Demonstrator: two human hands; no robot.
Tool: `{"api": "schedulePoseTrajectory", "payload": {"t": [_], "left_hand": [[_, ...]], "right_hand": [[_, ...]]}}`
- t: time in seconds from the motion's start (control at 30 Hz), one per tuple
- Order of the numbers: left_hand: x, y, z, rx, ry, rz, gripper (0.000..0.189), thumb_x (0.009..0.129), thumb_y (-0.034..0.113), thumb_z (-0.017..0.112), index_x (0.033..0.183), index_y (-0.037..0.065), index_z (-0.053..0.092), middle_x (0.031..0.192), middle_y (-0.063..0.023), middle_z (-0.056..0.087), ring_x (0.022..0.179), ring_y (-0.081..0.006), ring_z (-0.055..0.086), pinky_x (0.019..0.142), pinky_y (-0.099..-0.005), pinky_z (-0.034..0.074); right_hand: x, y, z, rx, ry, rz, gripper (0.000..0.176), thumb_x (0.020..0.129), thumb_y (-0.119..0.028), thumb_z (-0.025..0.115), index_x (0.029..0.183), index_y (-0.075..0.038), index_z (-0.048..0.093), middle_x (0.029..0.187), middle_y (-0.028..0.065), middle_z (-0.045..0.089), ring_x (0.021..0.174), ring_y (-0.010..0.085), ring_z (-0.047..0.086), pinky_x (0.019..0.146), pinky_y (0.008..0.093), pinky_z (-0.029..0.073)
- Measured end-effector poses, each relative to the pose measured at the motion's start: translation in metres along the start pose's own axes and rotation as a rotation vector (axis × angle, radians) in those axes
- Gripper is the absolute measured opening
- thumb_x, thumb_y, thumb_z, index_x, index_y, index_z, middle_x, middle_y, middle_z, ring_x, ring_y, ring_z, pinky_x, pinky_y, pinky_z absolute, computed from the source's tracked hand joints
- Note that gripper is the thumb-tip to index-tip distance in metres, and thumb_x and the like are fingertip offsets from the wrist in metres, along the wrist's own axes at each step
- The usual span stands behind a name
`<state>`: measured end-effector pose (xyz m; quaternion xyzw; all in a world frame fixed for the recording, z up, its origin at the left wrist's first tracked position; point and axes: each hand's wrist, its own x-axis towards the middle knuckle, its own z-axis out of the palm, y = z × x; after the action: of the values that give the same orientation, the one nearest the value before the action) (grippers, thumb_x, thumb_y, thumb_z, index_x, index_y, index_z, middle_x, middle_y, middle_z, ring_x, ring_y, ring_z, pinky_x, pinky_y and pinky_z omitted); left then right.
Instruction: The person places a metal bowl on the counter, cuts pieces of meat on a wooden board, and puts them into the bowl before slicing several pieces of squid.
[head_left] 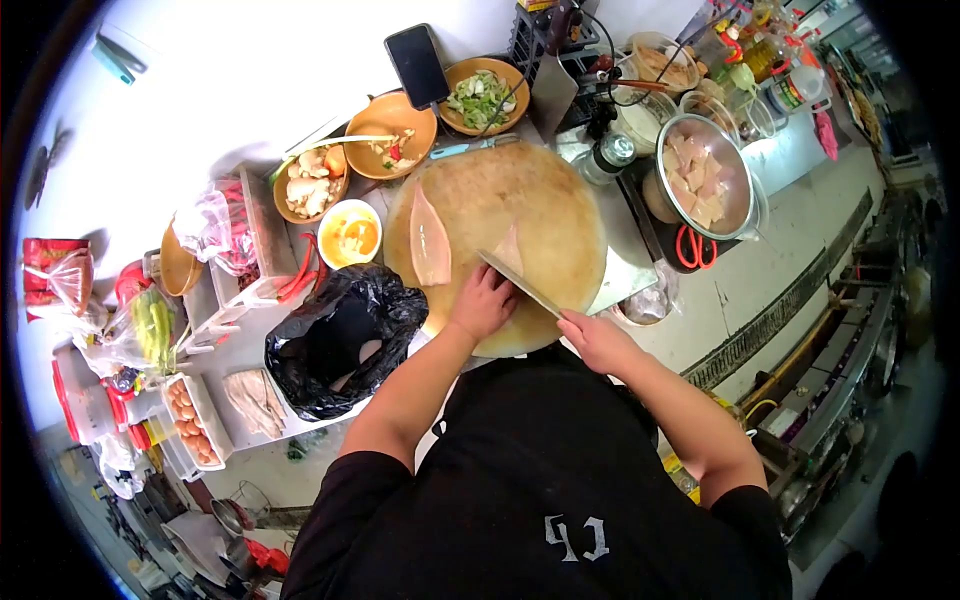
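My right hand (600, 342) is wrapped round the handle of a kitchen knife (522, 284), whose blade slants up and left over the round cutting board (560, 210). Beside the blade, my left hand (485, 302) has curled fingers that press down on a pale piece of squid (509, 243). Part of that piece is hidden behind the blade and fingers. To the left on the board lies a longer pinkish squid body (428, 240), apart from both hands. A steel bowl (745, 165) at the right holds several cut pale pieces.
Left of the board stand a black plastic bag (300, 385), a white bowl with yellow contents (350, 233) and red chillies (300, 270). Behind are wooden bowls (408, 105), a phone (418, 65) and a blue-handled knife (460, 149). Red scissors (695, 247) lie near the steel bowl.
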<state>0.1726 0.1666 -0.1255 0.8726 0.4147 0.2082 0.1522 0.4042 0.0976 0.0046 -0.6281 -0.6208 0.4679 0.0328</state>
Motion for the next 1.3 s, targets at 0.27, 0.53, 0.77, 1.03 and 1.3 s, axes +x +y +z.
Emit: {"api": "schedulePoseTrajectory", "payload": {"t": [0.27,0.53,0.77,1.03,1.3], "left_hand": [[-0.006,0.000,-0.002,-0.026,0.043,0.025,0.031,0.079,0.028,0.070,0.107,0.014,0.068,0.121,-0.0159,0.059,0.120,-0.0405,0.050,0.102,-0.0466,0.045],[-0.010,0.001,-0.010,-0.033,0.028,0.051,0.028,0.080,0.027,0.071,0.105,0.015,0.069,0.121,-0.0139,0.059,0.119,-0.0386,0.050,0.101,-0.0448,0.046],[-0.014,-0.004,-0.014,-0.068,-0.012,0.043,0.028,0.080,0.027,0.071,0.104,0.013,0.069,0.120,-0.0123,0.059,0.117,-0.0376,0.052,0.101,-0.0429,0.046],[-0.026,-0.010,-0.017,-0.073,-0.031,0.038,0.031,0.078,0.027,0.071,0.105,0.011,0.071,0.121,-0.0121,0.060,0.120,-0.0369,0.051,0.103,-0.0419,0.045],[-0.033,-0.019,-0.021,-0.104,-0.062,0.074,0.034,0.078,0.027,0.071,0.105,0.007,0.070,0.117,-0.0120,0.061,0.117,-0.0356,0.053,0.102,-0.0414,0.046]], "right_hand": [[-0.003,-0.004,0.003,0.000,-0.021,0.008,0.039,0.102,-0.039,0.043,0.113,-0.005,0.058,0.099,0.0273,0.065,0.094,0.0478,0.061,0.082,0.0533,0.048],[-0.007,-0.009,0.010,0.020,-0.018,0.003,0.039,0.103,-0.039,0.042,0.114,-0.006,0.058,0.098,0.0272,0.065,0.093,0.0473,0.062,0.081,0.0530,0.048],[-0.013,-0.016,0.009,0.015,-0.028,0.010,0.040,0.103,-0.040,0.041,0.118,-0.007,0.057,0.099,0.0277,0.066,0.093,0.0471,0.062,0.082,0.0526,0.049],[-0.014,-0.025,0.015,-0.004,-0.064,0.047,0.039,0.103,-0.040,0.041,0.119,-0.008,0.057,0.098,0.0279,0.066,0.091,0.0474,0.062,0.080,0.0532,0.048],[-0.015,-0.037,0.015,0.006,-0.088,0.066,0.042,0.103,-0.037,0.042,0.129,-0.008,0.057,0.105,0.0264,0.066,0.097,0.0458,0.062,0.085,0.0488,0.050]]}}
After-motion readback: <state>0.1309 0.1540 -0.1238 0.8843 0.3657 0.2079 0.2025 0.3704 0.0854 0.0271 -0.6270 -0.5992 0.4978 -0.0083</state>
